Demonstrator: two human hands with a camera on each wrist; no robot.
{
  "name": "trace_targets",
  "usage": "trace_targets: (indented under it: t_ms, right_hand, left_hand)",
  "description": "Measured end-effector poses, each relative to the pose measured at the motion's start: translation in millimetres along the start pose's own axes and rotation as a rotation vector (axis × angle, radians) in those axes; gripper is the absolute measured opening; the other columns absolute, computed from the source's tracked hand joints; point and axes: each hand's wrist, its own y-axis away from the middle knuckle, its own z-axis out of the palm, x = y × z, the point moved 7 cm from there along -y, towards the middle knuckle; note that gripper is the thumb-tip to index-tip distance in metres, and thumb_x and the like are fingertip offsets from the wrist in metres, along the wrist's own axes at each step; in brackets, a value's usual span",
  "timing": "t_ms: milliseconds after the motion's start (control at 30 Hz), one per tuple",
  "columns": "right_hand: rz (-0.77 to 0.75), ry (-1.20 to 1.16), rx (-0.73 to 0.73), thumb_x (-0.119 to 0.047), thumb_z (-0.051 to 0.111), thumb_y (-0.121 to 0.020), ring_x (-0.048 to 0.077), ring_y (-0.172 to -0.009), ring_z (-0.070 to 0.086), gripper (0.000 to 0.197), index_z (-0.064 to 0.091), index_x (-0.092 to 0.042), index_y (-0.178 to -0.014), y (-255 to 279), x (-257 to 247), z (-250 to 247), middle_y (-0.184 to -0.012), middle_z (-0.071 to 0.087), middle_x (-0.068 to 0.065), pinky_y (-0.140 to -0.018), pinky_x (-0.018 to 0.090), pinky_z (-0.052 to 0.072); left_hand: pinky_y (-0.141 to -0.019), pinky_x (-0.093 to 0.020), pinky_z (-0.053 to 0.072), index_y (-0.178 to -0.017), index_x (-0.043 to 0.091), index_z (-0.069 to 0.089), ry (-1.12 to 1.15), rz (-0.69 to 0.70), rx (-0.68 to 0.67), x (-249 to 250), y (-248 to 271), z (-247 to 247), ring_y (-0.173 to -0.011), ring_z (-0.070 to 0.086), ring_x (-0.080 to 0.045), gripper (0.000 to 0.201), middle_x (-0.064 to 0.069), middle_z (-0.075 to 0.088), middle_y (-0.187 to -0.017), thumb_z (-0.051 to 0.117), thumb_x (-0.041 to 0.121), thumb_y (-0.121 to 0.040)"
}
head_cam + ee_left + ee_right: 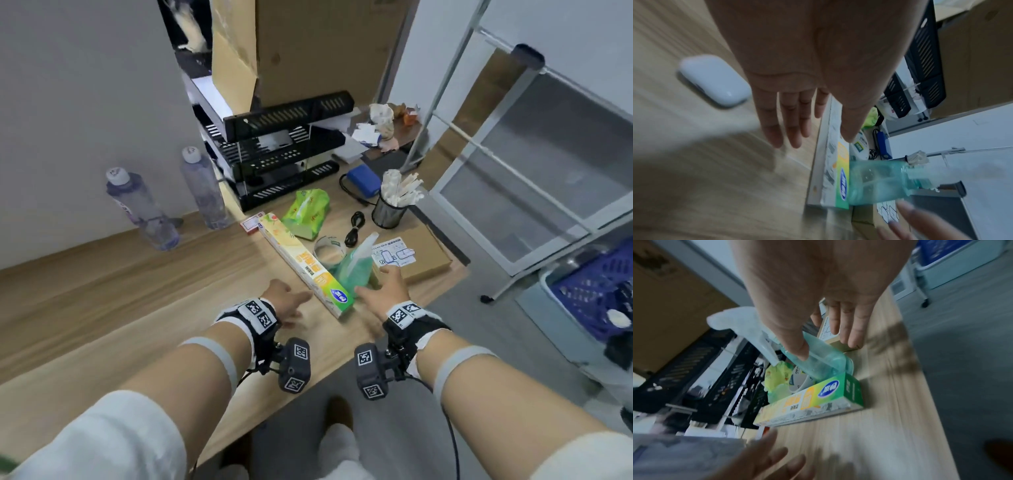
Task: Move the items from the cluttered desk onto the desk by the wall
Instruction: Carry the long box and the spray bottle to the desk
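Observation:
A teal spray bottle (356, 270) with a white trigger leans on the near end of a long yellow-green cling-wrap box (305, 263) on the wooden desk (144, 308). My right hand (383, 286) is open at the bottle's base. In the right wrist view its thumb lies on one side of the bottle (824, 363) and its fingers on the other; contact is unclear. My left hand (291, 305) hovers open, fingers straight, just left of the box's near end. The left wrist view shows a white earbud case (715, 79) on the desk under that hand.
Behind the box lie a tape roll (329, 251), a green tissue pack (306, 214), a black cable (354, 228), a mesh cup (390, 209) of sticks and a flat cardboard box (424, 260). A black file tray (274, 161) stands further back, with two water bottles (202, 188) at the left.

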Motion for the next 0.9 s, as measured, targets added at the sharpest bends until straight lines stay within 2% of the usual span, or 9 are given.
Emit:
trace_targets:
  t_ms: [100, 233, 300, 367, 533, 667, 767, 833, 900]
  right_hand:
    - [-0.111, 0.074, -0.069, -0.023, 0.082, -0.074, 0.029, -0.121, 0.049, 0.074, 0.043, -0.016, -0.137, -30, -10, -1, -0.135, 0.047, 0.015, -0.098, 0.033, 0.041]
    - [-0.22, 0.182, -0.15, -0.036, 0.083, -0.071, 0.027, -0.113, 0.056, 0.076, 0.044, -0.026, -0.135, -53, -18, 4, -0.132, 0.047, 0.009, -0.099, 0.037, 0.046]
    - [-0.254, 0.217, -0.179, -0.04, 0.082, -0.072, 0.028, -0.113, 0.057, 0.076, 0.043, -0.027, -0.136, -60, -19, 7, -0.131, 0.047, 0.008, -0.099, 0.038, 0.047]
    - [-0.27, 0.24, -0.201, -0.042, 0.082, -0.072, 0.028, -0.113, 0.058, 0.074, 0.044, -0.027, -0.133, -67, -18, 10, -0.13, 0.048, 0.007, -0.099, 0.038, 0.048]
    - [-0.297, 0.294, -0.238, -0.045, 0.081, -0.068, 0.028, -0.112, 0.057, 0.072, 0.047, -0.024, -0.128, -74, -14, 19, -0.124, 0.053, 0.008, -0.095, 0.036, 0.049]
    - [-0.354, 0.319, -0.218, -0.04, 0.079, -0.067, 0.029, -0.113, 0.054, 0.067, 0.048, -0.021, -0.123, -75, -14, 19, -0.12, 0.057, 0.008, -0.093, 0.035, 0.046]
    - [-0.387, 0.306, -0.21, -0.04, 0.077, -0.066, 0.029, -0.108, 0.056, 0.054, 0.048, -0.026, -0.109, -74, -18, 18, -0.114, 0.06, 0.005, -0.09, 0.036, 0.048]
    - [-0.405, 0.297, -0.207, -0.039, 0.078, -0.067, 0.028, -0.105, 0.058, 0.048, 0.045, -0.029, -0.1, -71, -20, 17, -0.11, 0.062, 0.003, -0.085, 0.034, 0.048]
    - [-0.418, 0.279, -0.211, -0.037, 0.08, -0.068, 0.027, -0.104, 0.058, 0.047, 0.05, -0.025, -0.102, -68, -20, 16, -0.108, 0.063, 0.003, -0.084, 0.032, 0.047]
  left_hand:
    - [-0.078, -0.049, 0.061, -0.136, 0.003, 0.034, -0.01, -0.071, 0.051, 12, -11, 26, -0.087, 0.068, -0.022, 0.075, -0.017, 0.059, -0.121, 0.074, 0.041, -0.084]
    - [-0.057, -0.038, 0.059, -0.131, 0.0, 0.039, -0.075, -0.115, 0.172, 24, -26, 41, -0.09, 0.068, -0.025, 0.076, -0.015, 0.06, -0.121, 0.075, 0.044, -0.082]
    - [-0.068, -0.046, 0.061, -0.129, 0.003, 0.035, -0.035, -0.163, 0.214, 22, -32, 46, -0.102, 0.065, -0.032, 0.076, -0.017, 0.057, -0.124, 0.077, 0.042, -0.08]
    - [-0.077, -0.05, 0.06, -0.128, 0.005, 0.034, -0.019, -0.206, 0.245, 19, -38, 49, -0.102, 0.064, -0.034, 0.077, -0.017, 0.057, -0.121, 0.079, 0.041, -0.077]
    - [-0.079, -0.038, 0.056, -0.127, 0.005, 0.034, -0.113, -0.195, 0.29, 14, -54, 54, -0.101, 0.063, -0.03, 0.083, -0.015, 0.059, -0.122, 0.083, 0.042, -0.071]
    - [-0.086, -0.038, 0.054, -0.125, 0.006, 0.035, -0.158, -0.189, 0.302, 14, -61, 50, -0.11, 0.061, -0.03, 0.085, -0.014, 0.057, -0.125, 0.084, 0.042, -0.067]
    - [-0.093, -0.044, 0.053, -0.129, 0.003, 0.034, -0.22, -0.225, 0.333, 15, -59, 45, -0.114, 0.057, -0.033, 0.09, -0.017, 0.052, -0.129, 0.081, 0.046, -0.065]
    - [-0.098, -0.043, 0.048, -0.134, 0.002, 0.032, -0.31, -0.271, 0.36, 13, -55, 42, -0.12, 0.051, -0.034, 0.092, -0.018, 0.045, -0.133, 0.076, 0.051, -0.069]
    - [-0.102, -0.041, 0.042, -0.136, 0.003, 0.031, -0.379, -0.33, 0.367, 7, -50, 37, -0.126, 0.046, -0.035, 0.088, -0.017, 0.039, -0.137, 0.069, 0.052, -0.074]
